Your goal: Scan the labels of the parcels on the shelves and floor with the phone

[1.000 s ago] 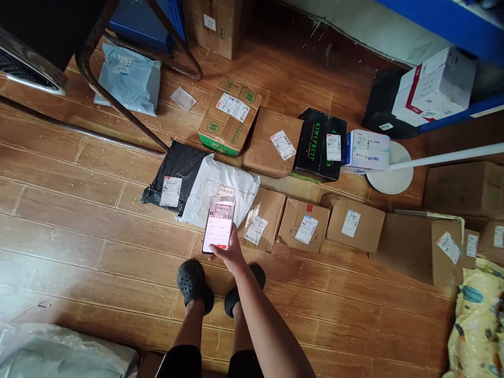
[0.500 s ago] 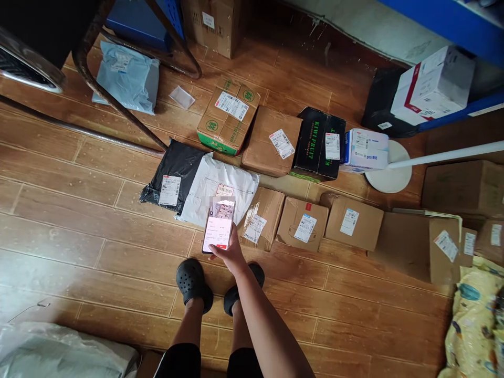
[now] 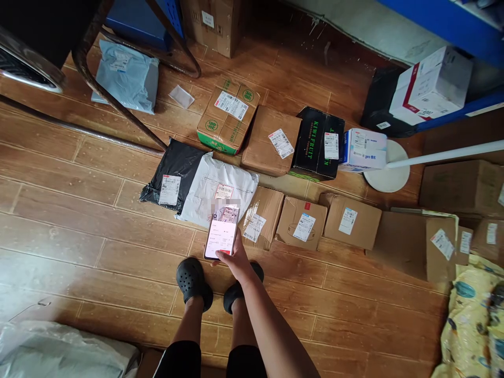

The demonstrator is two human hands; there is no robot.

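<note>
My right hand (image 3: pixel 235 258) is wrapped round a smartphone (image 3: pixel 221 236), with the thumb lying over the lower part of its lit screen. On that screen a label picture shows at the top and a white form with a red button below. The phone is held above the floor, just in front of a white plastic mailer bag (image 3: pixel 210 181) that carries a shipping label (image 3: pixel 224 192). To the left of this bag lies a black plastic parcel (image 3: pixel 179 165), also labelled. A taped cardboard box (image 3: pixel 262 215) sits right of the phone. My left hand is out of view.
More labelled boxes stand in two rows, among them a green-marked carton (image 3: pixel 227 118), a black kiwifruit box (image 3: pixel 317 144) and a small brown box (image 3: pixel 301 223). A rusty metal frame (image 3: pixel 118 118) stands at upper left. A white pole (image 3: pixel 444 156) rises from a round base at right.
My right hand and the phone have moved slightly right and down, towards my feet. The thumb has shifted to the right on the screen. The parcels have stayed in place.
</note>
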